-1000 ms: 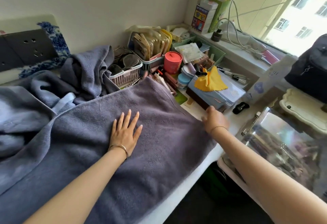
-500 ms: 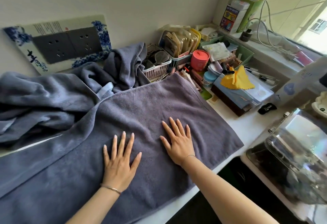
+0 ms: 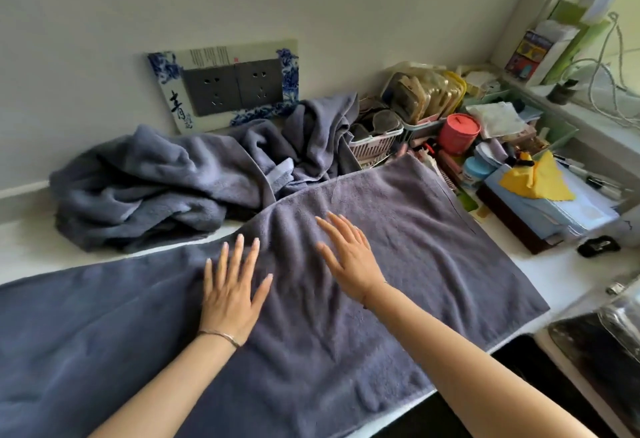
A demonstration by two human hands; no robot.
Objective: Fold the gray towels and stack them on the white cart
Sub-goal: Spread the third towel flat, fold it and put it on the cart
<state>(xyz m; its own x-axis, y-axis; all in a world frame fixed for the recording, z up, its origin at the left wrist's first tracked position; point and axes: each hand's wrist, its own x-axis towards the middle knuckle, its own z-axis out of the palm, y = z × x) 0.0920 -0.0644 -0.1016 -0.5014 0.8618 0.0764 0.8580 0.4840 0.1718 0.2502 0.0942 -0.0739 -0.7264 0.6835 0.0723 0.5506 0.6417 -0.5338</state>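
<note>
A gray towel lies spread flat across the white counter, its right end near the counter's front edge. My left hand presses flat on the towel's middle, fingers straight and spread. My right hand lies beside it on the towel, fingers straight and angled up to the left. Behind them a crumpled heap of gray towels is bunched against the wall. The white cart is out of view.
A blue-and-white socket panel hangs on the wall. At the back right stand a white basket, a red tub, a blue box with a yellow cloth and several small items. A clear lidded container sits at the right.
My right hand left the towel's right edge and came to rest flat on the towel beside my left hand. The view swung left, showing the socket panel and the towel heap.
</note>
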